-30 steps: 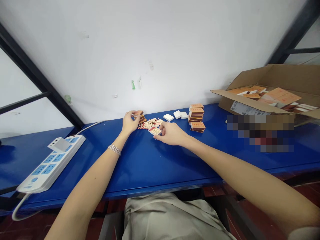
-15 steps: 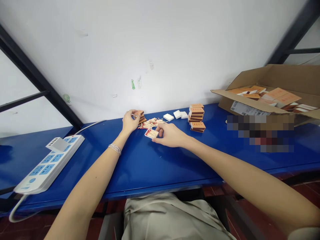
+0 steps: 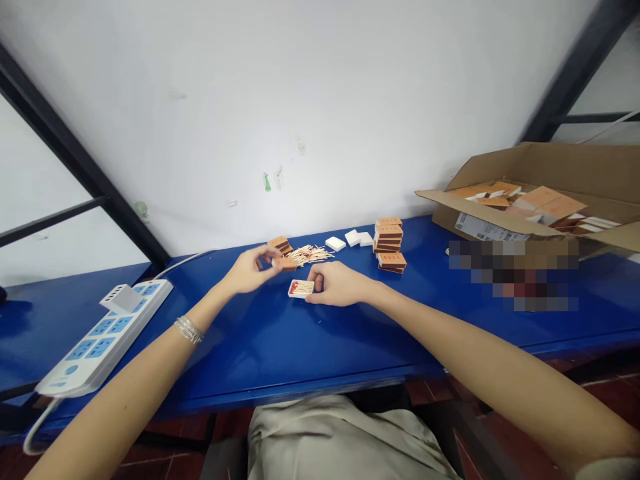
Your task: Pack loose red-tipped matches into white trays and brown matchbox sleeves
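My right hand [image 3: 337, 283] grips a white matchbox tray [image 3: 301, 289] by its right end, just above the blue table. Matches with red heads fill the tray. Between the thumb and fingers of my left hand [image 3: 254, 268] is an orange matchbox sleeve [image 3: 285, 265], held to the upper left of the tray. Just behind it stands a small stack of orange matchbox sleeves [image 3: 278, 243]. A loose heap of matches [image 3: 311, 254] lies on the table beyond both hands.
Several white trays [image 3: 335, 244] lie near the wall, left of stacked matchboxes [image 3: 389, 243]. At the right, a cardboard box [image 3: 493, 233] holds more matchboxes. A white power strip [image 3: 107, 337] lies at the left on the blue table [image 3: 260, 360].
My left hand has come away from the stack toward me with an orange sleeve in its fingers. My right hand still holds the filled tray; the camera view has shifted slightly.
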